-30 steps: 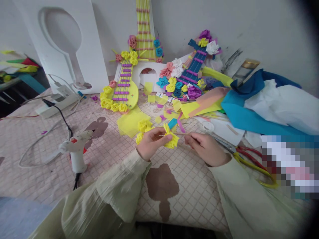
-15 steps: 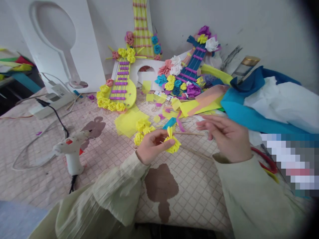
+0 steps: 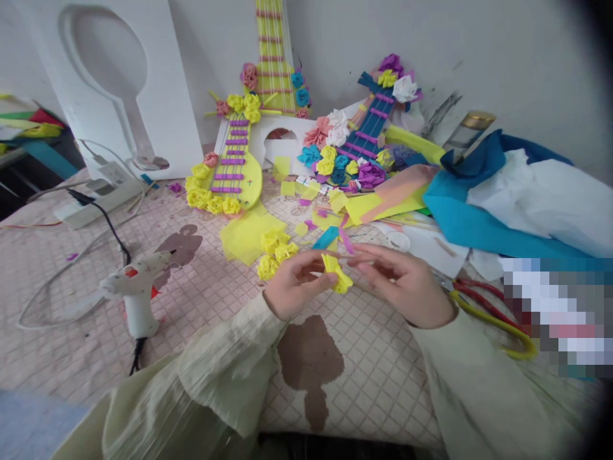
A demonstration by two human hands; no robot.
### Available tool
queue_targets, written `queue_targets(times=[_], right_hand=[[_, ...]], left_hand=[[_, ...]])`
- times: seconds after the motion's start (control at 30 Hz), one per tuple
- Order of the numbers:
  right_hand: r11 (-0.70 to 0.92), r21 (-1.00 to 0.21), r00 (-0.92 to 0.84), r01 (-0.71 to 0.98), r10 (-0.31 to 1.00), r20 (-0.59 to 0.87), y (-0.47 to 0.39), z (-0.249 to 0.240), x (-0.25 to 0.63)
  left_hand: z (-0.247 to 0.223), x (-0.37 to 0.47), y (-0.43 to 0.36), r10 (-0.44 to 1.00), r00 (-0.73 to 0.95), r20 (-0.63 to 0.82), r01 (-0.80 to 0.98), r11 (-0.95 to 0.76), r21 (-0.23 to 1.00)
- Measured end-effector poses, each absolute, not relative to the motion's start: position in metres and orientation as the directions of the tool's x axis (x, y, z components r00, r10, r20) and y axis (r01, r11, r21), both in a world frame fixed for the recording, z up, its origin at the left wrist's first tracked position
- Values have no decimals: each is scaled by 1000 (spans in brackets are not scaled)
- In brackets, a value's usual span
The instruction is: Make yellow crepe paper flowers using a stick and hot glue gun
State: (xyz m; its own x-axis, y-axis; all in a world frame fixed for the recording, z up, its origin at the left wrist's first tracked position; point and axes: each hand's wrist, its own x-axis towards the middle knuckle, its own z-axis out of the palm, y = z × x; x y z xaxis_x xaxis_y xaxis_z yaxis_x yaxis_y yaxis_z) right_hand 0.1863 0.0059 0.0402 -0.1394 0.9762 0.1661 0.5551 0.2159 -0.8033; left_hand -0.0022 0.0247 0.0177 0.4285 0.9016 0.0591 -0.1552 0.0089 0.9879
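Observation:
My left hand (image 3: pixel 297 284) pinches a yellow crepe-paper flower (image 3: pixel 341 276) between thumb and fingers, above the near middle of the table. Close on its right, my right hand (image 3: pixel 407 284) has its fingertips closed on a thin stick (image 3: pixel 353 257) that runs in toward the flower; most of the stick is hidden by the fingers. Several finished yellow paper roses (image 3: pixel 274 252) lie just beyond my left hand. A teal paper strip (image 3: pixel 326 237) and a purple paper strip (image 3: pixel 345 240) lie behind the flower.
A white glue gun (image 3: pixel 138 294) stands at left, its cord near a power strip (image 3: pixel 98 198). Scissors (image 3: pixel 498 316) with red and yellow handles lie right of my right hand. Flower-decorated paper guitars (image 3: pixel 249 172) lean at the back. Blue crepe paper (image 3: pixel 460 204) is heaped at right.
My right hand has moved left and down, from apart to right beside the flower, and its fingers have closed on the stick. The flower has turned slightly. The scissors now show more fully.

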Motion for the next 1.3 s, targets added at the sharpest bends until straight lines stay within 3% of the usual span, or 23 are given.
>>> queue_targets(times=[0.1,0.27,0.5,0.8,0.87,1.03,1.17,1.3], right_hand=[[163,-925,-190,344,976,102,0,38,175],[81,-977,-183,197,982,45,-2,32,168],[164,-962,-188,216,974,124,0,33,169],[-4,-998,105,-60,994,-10,18,30,188],[-73,-992,39,-104,996,-77,21,32,191],[-215,-970,-344,-112,924,-165,17,43,189],[-275,-939,-410,-206,896,-172,13,44,183],[-321,-908,-447,-268,876,-178,12,40,180]], left_hand=[[15,-1,24,899,430,84,-58,-65,996],[15,-1,22,892,432,128,-9,-138,990],[17,-1,20,886,440,146,33,-178,984],[19,-1,18,886,447,120,52,-159,986],[18,-1,18,884,453,119,53,-160,986],[17,-2,19,881,443,168,75,-223,972],[21,-6,18,819,527,226,179,-367,913],[20,-5,15,610,765,208,237,-566,789]])
